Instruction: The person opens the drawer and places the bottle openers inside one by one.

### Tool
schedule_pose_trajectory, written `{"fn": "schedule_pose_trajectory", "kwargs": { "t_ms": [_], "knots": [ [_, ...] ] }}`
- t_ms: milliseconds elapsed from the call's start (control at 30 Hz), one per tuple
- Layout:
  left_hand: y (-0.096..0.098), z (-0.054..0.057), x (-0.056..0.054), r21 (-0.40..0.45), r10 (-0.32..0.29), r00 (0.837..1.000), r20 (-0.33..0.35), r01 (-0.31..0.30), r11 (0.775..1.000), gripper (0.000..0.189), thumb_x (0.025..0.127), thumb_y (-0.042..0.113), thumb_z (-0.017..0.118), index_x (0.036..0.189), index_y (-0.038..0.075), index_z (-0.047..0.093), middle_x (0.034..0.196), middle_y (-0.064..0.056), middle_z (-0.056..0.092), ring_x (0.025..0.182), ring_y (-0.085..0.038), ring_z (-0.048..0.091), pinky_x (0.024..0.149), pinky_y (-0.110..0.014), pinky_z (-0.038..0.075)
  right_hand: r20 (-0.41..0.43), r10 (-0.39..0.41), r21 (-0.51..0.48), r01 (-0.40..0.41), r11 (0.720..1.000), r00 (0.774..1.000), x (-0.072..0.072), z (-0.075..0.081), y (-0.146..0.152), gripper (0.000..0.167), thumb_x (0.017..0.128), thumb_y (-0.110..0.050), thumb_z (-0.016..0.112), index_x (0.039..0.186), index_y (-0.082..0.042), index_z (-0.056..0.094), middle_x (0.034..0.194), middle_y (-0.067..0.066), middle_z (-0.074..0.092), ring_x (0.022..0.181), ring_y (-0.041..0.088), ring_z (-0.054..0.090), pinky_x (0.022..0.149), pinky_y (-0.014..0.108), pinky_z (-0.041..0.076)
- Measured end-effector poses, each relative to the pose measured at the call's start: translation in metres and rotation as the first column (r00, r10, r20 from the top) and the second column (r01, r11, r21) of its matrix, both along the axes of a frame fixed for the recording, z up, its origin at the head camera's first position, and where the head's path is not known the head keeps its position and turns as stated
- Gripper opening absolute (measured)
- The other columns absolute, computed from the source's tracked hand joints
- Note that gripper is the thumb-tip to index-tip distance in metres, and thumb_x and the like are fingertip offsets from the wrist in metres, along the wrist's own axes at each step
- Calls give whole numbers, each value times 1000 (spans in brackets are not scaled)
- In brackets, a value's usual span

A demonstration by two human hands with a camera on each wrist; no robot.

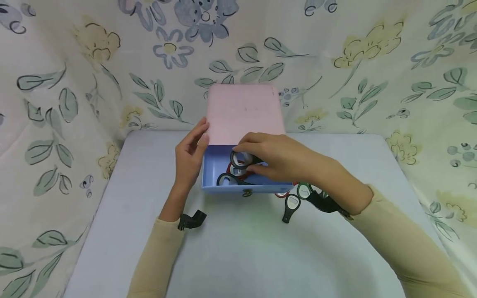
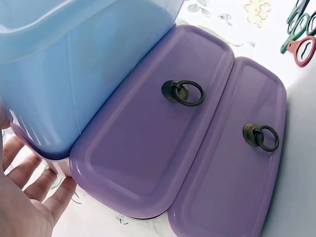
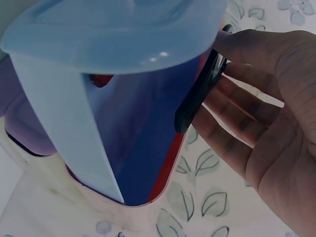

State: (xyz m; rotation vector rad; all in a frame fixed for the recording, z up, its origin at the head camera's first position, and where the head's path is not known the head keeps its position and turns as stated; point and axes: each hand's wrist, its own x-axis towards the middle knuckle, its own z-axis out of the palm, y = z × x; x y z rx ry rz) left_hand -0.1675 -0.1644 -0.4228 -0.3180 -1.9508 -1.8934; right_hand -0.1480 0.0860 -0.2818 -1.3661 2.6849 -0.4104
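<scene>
A small chest with a pink top point(image 1: 244, 114) stands on the table, its light-blue top drawer point(image 1: 223, 189) pulled out. My right hand point(image 1: 283, 157) pinches a black magnifying glass point(image 3: 193, 101) between thumb and fingers, over the drawer. Inside the drawer lie another black magnifying glass point(image 1: 222, 177) and a red one, partly covered. My left hand point(image 1: 188, 159) rests against the chest's left side, fingers fairly straight, beside the drawer's back corner. In the left wrist view, its fingertips point(image 2: 61, 192) are right at the chest's side.
Two purple drawers point(image 2: 143, 133) with ring pulls sit pushed in below the blue one. To the drawer's right, several magnifying glasses lie on the white table point(image 1: 238, 256), among them a black one point(image 1: 287, 215) and a green one point(image 1: 299, 192). A flowered cloth point(image 1: 316, 82) hangs behind.
</scene>
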Motion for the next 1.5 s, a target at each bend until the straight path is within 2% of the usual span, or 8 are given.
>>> {"fn": "schedule_pose_trajectory", "kwargs": {
  "t_ms": [367,533,833,1133,1333,1500],
  "knots": [
    [-3,1,3,3,-12,1000,2,12,1000,36,106,11,61,141,3,67,157,-1,60,147,-17,57,122,-27,46,-31,20,-2,-20,1000,999,1,2,-6,53,92,-17,83,143,-14,66,141,3,66,126,20,66,107,42,60],
    [-4,2,2,9,-15,1000,-4,15,1000,36,106,10,61,141,2,67,157,-1,60,147,-17,56,122,-28,45,-56,24,-15,-25,1000,998,2,7,-4,50,94,-18,81,142,-17,67,141,3,65,127,20,66,106,41,60],
    [-5,1,1,-6,-2,1000,-1,2,1000,35,106,11,61,141,5,67,157,2,60,147,-15,56,123,-31,45,-35,-27,11,27,1000,999,9,11,11,46,96,-28,79,139,-17,69,138,1,67,120,19,69,102,40,62],
    [-6,0,1,3,-1,1000,1,1,1000,35,106,11,61,140,3,67,157,0,60,147,-16,57,122,-32,46,-23,-82,30,83,996,996,16,1,29,47,98,-31,75,142,-15,67,143,2,64,127,23,68,102,46,62],
    [-4,0,1,4,-4,1000,5,4,1000,35,106,11,61,140,3,67,157,-1,60,147,-16,56,122,-34,47,-26,-138,-41,137,990,990,26,-9,50,49,98,-28,76,144,-16,65,143,2,63,124,23,68,96,45,64],
    [-2,0,0,2,-12,1000,8,12,1000,36,106,13,61,140,3,67,158,0,59,147,-15,56,122,-34,47,-28,-217,-123,212,969,976,37,-14,73,53,95,-22,80,145,-17,64,146,0,61,128,24,67,97,47,64]
  ]
}}
